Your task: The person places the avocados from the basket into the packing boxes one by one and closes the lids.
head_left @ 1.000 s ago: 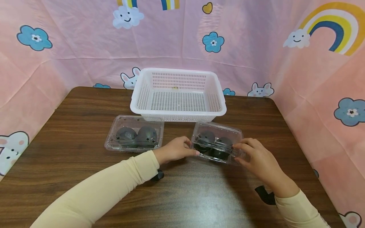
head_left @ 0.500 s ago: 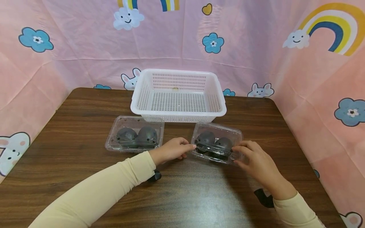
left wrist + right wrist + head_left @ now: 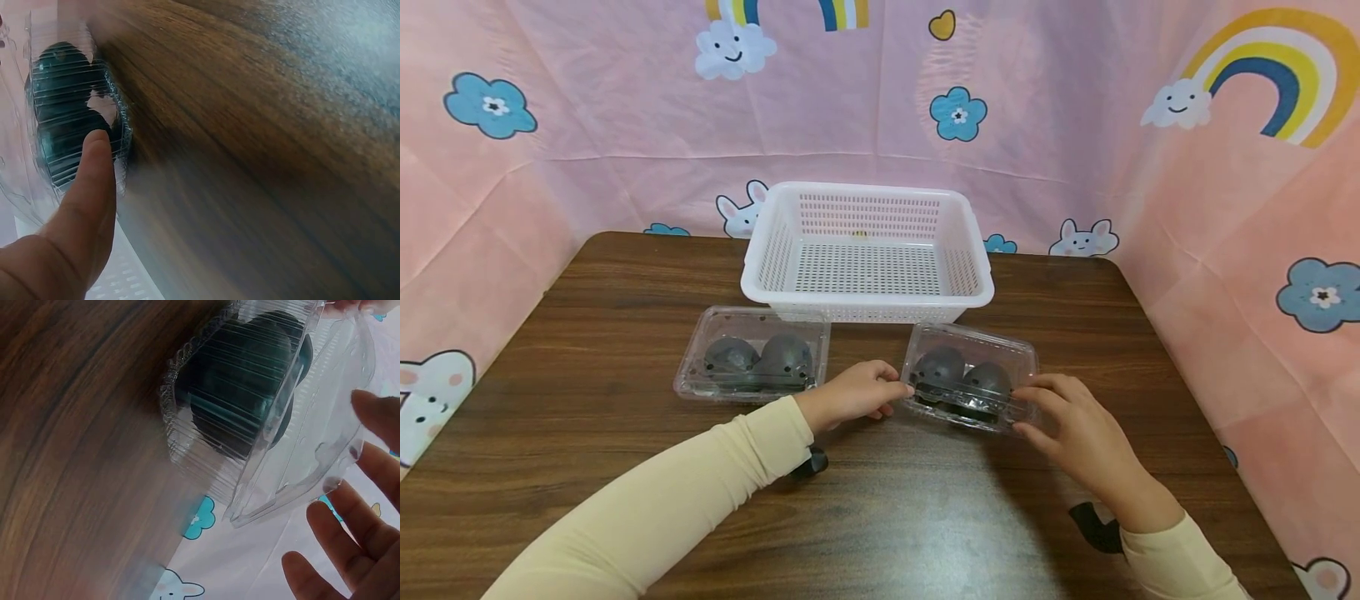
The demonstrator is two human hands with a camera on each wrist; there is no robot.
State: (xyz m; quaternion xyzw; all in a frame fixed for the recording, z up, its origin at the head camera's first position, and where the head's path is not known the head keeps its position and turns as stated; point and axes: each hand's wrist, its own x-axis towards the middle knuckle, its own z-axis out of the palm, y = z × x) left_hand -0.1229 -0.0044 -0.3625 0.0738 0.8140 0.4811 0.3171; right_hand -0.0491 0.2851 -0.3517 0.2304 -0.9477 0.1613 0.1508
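Note:
A clear plastic clamshell box [image 3: 970, 379] with two dark round items inside lies on the brown table [image 3: 625, 350], right of centre. My left hand [image 3: 857, 392] touches its left end; in the left wrist view one straight finger [image 3: 94, 169] lies against the ribbed box wall [image 3: 69, 119]. My right hand [image 3: 1067, 417] is at the box's right end. In the right wrist view its fingers [image 3: 375, 419] are spread and fairly straight beside the lid edge of the box [image 3: 244, 394], whose lid stands slightly ajar.
A second clear clamshell box [image 3: 752, 354] with two dark round items lies to the left. Behind both stands a white perforated basket [image 3: 865, 296] with nothing in it. Pink patterned cloth walls in the table on three sides.
The right clamshell box, tilted a second ago, now lies lower and flatter on the table. Both hands stayed at its ends, and the right fingers have loosened.

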